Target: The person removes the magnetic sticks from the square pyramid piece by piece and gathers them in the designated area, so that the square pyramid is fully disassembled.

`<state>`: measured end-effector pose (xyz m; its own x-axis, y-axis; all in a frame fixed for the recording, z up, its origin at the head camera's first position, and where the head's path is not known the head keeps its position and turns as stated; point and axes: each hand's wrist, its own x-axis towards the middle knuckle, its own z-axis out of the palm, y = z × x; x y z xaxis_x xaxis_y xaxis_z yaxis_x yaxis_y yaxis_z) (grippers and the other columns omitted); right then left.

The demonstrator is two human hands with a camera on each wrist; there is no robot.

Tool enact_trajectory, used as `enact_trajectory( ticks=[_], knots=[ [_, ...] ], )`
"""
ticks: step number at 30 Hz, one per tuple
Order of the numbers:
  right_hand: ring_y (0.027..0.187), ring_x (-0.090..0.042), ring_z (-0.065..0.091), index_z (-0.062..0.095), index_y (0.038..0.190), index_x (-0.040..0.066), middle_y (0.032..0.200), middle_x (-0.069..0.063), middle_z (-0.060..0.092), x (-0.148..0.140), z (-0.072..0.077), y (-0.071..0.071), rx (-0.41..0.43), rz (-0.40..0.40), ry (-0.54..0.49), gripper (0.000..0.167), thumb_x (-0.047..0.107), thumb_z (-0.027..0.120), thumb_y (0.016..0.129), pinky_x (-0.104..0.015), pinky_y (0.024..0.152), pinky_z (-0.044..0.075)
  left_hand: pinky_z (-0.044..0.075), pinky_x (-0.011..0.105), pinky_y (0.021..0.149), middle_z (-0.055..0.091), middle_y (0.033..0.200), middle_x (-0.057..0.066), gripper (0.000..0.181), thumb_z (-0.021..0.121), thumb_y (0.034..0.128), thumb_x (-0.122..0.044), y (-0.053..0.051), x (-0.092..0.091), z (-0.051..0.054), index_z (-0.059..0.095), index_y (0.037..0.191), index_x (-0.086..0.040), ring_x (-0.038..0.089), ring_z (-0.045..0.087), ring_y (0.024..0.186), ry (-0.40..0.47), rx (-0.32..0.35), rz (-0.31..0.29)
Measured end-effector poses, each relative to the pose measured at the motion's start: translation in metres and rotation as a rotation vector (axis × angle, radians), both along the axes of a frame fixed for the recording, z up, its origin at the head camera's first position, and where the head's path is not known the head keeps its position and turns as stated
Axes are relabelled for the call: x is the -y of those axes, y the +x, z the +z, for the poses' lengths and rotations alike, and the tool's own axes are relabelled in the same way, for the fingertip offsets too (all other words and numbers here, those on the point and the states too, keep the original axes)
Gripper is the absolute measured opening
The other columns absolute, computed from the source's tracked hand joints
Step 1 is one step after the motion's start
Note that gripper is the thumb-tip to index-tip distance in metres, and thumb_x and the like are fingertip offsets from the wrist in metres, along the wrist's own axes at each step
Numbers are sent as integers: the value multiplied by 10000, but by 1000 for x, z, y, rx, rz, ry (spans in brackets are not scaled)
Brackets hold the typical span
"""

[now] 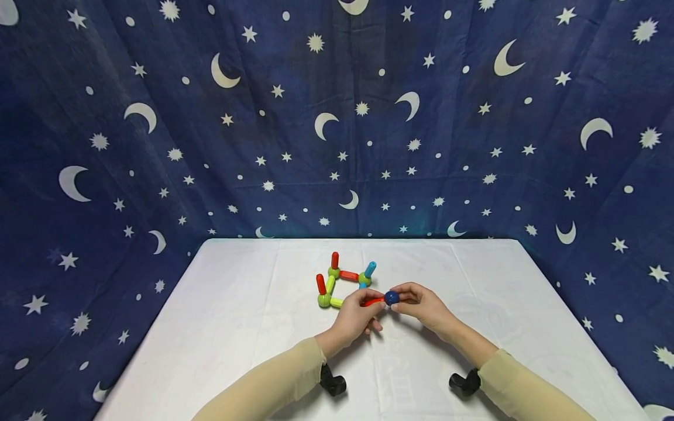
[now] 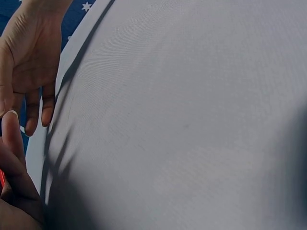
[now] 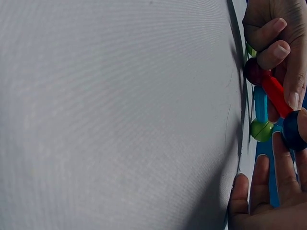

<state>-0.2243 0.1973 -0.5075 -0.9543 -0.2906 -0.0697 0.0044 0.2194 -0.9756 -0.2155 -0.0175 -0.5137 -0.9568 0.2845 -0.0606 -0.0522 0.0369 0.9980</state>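
Left hand pinches the red rod; right hand holds the dark blue ball at the rod's end, thumb and fingers. Rest of the ball-and-rod frame sits on the surface just beyond the left hand, three upright rods on its green balls. Main risk: side load. Push the dark blue ball off-axis and the red rod becomes a lever, could pop off the dark red ball at its other end or twist that corner. Can't tell if the dark blue ball is properly seated, grip covers the joint; if it's only touching, letting go would likely drop it. Also: nothing clamps the frame, so a hard shove could skid it. And the left hand is near the light blue rod; a knuckle brush might break that joint
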Motion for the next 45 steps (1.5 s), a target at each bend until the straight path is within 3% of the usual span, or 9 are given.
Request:
enact_trajectory(
  ticks=[12, 21, 28, 32, 37, 45],
  knots=[
    [1074, -231, 653, 625, 1290, 37, 1139, -117, 691, 0, 1, 1, 5, 1, 16, 474, 203, 823, 892, -305, 921, 493, 413, 202, 413, 667, 1005, 191, 196, 714, 978, -139, -2, 0, -2, 684, 1163, -84, 109, 617, 497, -10, 0, -3],
    [1074, -222, 656, 621, 1281, 27, 1125, -101, 697, 0, 2, -1, -4, 11, 54, 464, 208, 814, 900, -289, 908, 495, 393, 210, 426, 655, 900, 72, 183, 716, 968, -136, -3, 1, -3, 691, 1142, -83, 102, 610, 483, -22, -1, 0],
    [1084, -224, 651, 630, 1279, 44, 1114, -86, 698, -3, 4, -5, -24, 16, 109, 451, 236, 805, 910, -362, 939, 479, 394, 217, 433, 640, 870, 28, 202, 715, 968, -153, -3, 2, -2, 687, 1151, -73, 101, 607, 494, -41, -3, 1],
    [1066, -209, 640, 633, 1286, 49, 1101, -70, 695, -11, 4, -17, -26, -44, 144, 460, 253, 805, 911, -357, 925, 474, 397, 218, 435, 648, 883, 13, 240, 706, 973, -157, -3, 2, -2, 680, 1181, -41, 93, 612, 507, -50, -11, -7],
    [1063, -250, 636, 633, 1291, 17, 1123, -108, 689, -29, 5, -39, -103, -110, 255, 457, 236, 792, 923, -362, 881, 494, 405, 209, 439, 659, 939, 12, 260, 697, 983, -154, -4, 3, -2, 668, 1208, -27, 97, 619, 522, -41, -5, -19],
    [1102, -365, 600, 609, 1322, -1, 1168, -202, 648, -57, 6, -68, -194, -173, 437, 456, 226, 751, 953, -489, 910, 494, 427, 218, 444, 663, 990, 2, 291, 699, 990, -161, -1, 8, 0, 664, 1257, -52, 113, 638, 530, -92, -26, -49]
  ],
)
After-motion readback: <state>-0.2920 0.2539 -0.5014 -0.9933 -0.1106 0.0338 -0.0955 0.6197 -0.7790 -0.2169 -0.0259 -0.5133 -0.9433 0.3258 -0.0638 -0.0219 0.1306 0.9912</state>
